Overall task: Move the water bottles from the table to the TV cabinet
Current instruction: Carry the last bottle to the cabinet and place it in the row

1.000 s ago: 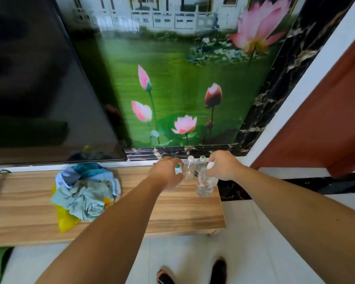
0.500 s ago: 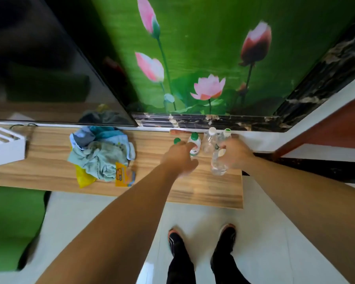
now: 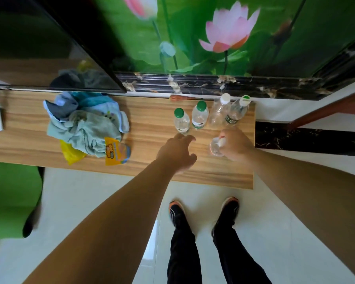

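Your right hand [image 3: 237, 145] is closed around a clear water bottle [image 3: 215, 147] standing on the wooden TV cabinet [image 3: 152, 160]. Your left hand [image 3: 177, 153] hovers empty, fingers loosely spread, just in front of four upright bottles [image 3: 200, 115] near the wall.

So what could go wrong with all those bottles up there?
The right hand holds a bottle close behind four standing bottles; a bump could topple them like dominoes. The white-capped pair stands near the cabinet's right end and might roll off. The open left hand could clip the nearest green-capped bottle.
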